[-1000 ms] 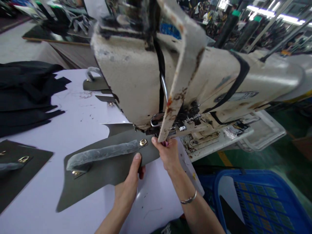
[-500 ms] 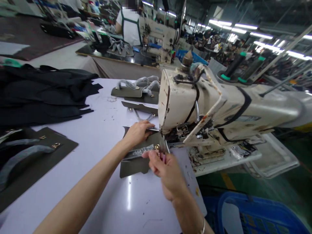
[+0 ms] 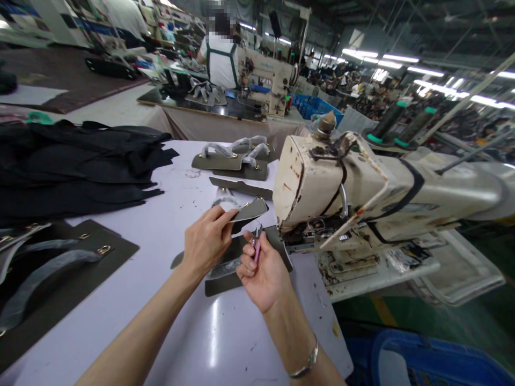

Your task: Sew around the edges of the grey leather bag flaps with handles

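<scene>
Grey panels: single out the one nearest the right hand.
The panel beneath the right hand, beside the sewing machine head; the others lie up the table or to the left.

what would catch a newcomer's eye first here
The worn, stained cream sewing machine head looms on the right. At centre, the right hand grips small pink-handled snips, and the left hand holds a grey-green panel. A stack of black material fills the left.

Head camera: worn on your head, it faced forward and down, close above your bare left hand [image 3: 205,242], bare right hand [image 3: 263,276] and the white-topped worktable [image 3: 177,332].
</scene>
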Tool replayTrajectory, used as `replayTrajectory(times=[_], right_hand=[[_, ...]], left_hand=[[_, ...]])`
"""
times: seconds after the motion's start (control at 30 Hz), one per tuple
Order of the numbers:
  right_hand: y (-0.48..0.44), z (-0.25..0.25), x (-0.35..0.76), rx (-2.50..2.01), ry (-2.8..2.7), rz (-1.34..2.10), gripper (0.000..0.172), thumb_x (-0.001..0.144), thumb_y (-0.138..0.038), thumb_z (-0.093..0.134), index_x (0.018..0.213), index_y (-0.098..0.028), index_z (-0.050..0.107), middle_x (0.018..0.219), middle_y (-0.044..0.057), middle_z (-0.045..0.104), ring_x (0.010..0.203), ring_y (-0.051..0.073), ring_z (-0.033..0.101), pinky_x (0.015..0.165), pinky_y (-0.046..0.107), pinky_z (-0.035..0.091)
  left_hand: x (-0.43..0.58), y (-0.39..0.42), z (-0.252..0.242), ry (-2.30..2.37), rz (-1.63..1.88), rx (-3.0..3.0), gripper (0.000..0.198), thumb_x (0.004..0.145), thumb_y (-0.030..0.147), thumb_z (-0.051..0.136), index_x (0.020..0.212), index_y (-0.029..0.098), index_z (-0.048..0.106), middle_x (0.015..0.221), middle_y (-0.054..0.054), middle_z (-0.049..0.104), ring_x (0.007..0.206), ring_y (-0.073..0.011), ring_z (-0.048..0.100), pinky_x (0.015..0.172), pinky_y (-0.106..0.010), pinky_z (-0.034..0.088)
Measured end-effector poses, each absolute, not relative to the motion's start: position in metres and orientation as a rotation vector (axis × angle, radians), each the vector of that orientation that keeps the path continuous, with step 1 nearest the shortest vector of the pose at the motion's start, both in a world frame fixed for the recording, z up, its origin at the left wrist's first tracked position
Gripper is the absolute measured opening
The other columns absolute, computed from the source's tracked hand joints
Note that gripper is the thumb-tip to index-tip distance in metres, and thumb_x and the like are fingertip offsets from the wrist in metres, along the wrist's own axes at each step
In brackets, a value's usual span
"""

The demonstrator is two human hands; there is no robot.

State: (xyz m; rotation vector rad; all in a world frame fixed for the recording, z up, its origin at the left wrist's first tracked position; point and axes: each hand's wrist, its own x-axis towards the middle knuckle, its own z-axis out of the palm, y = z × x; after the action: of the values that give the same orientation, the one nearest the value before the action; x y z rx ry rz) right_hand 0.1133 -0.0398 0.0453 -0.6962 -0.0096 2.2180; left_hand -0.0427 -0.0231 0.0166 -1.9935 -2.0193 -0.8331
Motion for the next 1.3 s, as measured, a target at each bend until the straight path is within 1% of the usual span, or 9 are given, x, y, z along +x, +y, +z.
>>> replayTrajectory(times=[0.27,0.4,0.53,0.63,0.7,0.87,1.0,1.17,1.3], right_hand=[[-0.028,0.044,0.102,-0.73,0.03,2.068,0.033,0.109,-0.029,0.042,0.087,-0.015,0.063,0.057,-0.008,0.039,0.039,0.004,0.023,0.04,0.017,0.018],[-0.037,0.042,0.108,-0.7,-0.034,2.085,0.031,0.107,-0.034,0.046,0.093,-0.014,0.066,0.059,-0.007,0.043,0.04,0.004,0.023,0.041,0.016,0.018],[-0.053,0.042,0.118,-0.763,-0.222,2.126,0.032,0.096,-0.044,0.065,0.098,-0.013,0.071,0.064,-0.005,0.049,0.043,0.002,0.022,0.043,0.017,0.016],[-0.067,0.041,0.131,-0.859,-0.48,2.009,0.041,0.091,-0.053,0.069,0.102,-0.013,0.073,0.068,-0.003,0.051,0.046,0.003,0.021,0.046,0.02,0.014],[-0.074,0.037,0.145,-0.962,-0.691,1.853,0.044,0.091,-0.056,0.068,0.101,-0.014,0.074,0.068,-0.003,0.05,0.049,0.004,0.021,0.047,0.022,0.013],[-0.079,0.019,0.193,-1.343,-1.162,1.132,0.038,0.089,-0.053,0.071,0.083,-0.015,0.073,0.069,0.0,0.058,0.058,0.011,0.043,0.056,0.024,0.034],[-0.069,0.01,0.219,-1.475,-1.468,0.707,0.031,0.092,-0.047,0.067,0.094,-0.018,0.077,0.092,0.007,0.073,0.081,0.018,0.063,0.071,0.027,0.044],[-0.06,0.008,0.215,-1.463,-1.693,0.928,0.026,0.092,-0.042,0.065,0.089,-0.019,0.077,0.077,0.002,0.072,0.07,0.016,0.06,0.068,0.026,0.042],[-0.06,0.004,0.204,-1.357,-1.353,1.304,0.028,0.084,-0.044,0.071,0.08,-0.016,0.071,0.066,-0.001,0.061,0.058,0.012,0.048,0.055,0.024,0.037]], left_hand=[[-0.044,-0.026,0.024,-2.089,-0.644,-2.005,0.034,0.101,0.031,0.048,0.123,0.029,0.074,0.095,-0.006,0.07,0.076,-0.0203,0.064,0.055,-0.031,0.031],[-0.049,0.004,0.044,-2.147,-0.323,-2.075,0.03,0.098,0.028,0.051,0.102,0.028,0.08,0.091,-0.007,0.071,0.063,-0.02,0.06,0.052,-0.032,0.022],[-0.046,0.053,0.079,-2.02,-0.628,-1.856,0.038,0.098,0.018,0.043,0.114,0.024,0.076,0.11,-0.01,0.072,0.084,-0.0242,0.067,0.059,-0.033,0.037],[-0.037,0.073,0.094,-1.914,-0.921,-1.91,0.048,0.097,0.015,0.034,0.136,0.017,0.063,0.149,-0.011,0.054,0.113,-0.0254,0.063,0.075,-0.034,0.05],[-0.029,0.07,0.088,-1.892,-0.951,-2.001,0.049,0.096,0.014,0.041,0.142,0.015,0.058,0.157,-0.013,0.046,0.12,-0.0273,0.061,0.08,-0.034,0.053],[-0.006,0.006,0.041,-1.865,-1.02,-2.184,0.024,0.098,0.023,0.054,0.116,0.018,0.07,0.113,-0.01,0.071,0.093,-0.0251,0.068,0.075,-0.034,0.052],[0.027,-0.071,0.009,-1.57,-1.463,-2.427,0.005,0.097,0.019,0.061,0.095,0.017,0.065,0.079,-0.003,0.063,0.071,-0.016,0.058,0.067,-0.028,0.044],[0.083,-0.132,-0.043,-1.769,-1.566,-3.093,0.018,0.101,0.03,0.056,0.09,0.018,0.064,0.076,-0.003,0.06,0.068,-0.0145,0.055,0.063,-0.026,0.04],[0.106,-0.13,-0.084,-2.223,-2.485,-2.709,0.055,0.098,0.067,0.042,0.094,0.017,0.062,0.072,-0.003,0.058,0.06,-0.0156,0.051,0.057,-0.027,0.043]])
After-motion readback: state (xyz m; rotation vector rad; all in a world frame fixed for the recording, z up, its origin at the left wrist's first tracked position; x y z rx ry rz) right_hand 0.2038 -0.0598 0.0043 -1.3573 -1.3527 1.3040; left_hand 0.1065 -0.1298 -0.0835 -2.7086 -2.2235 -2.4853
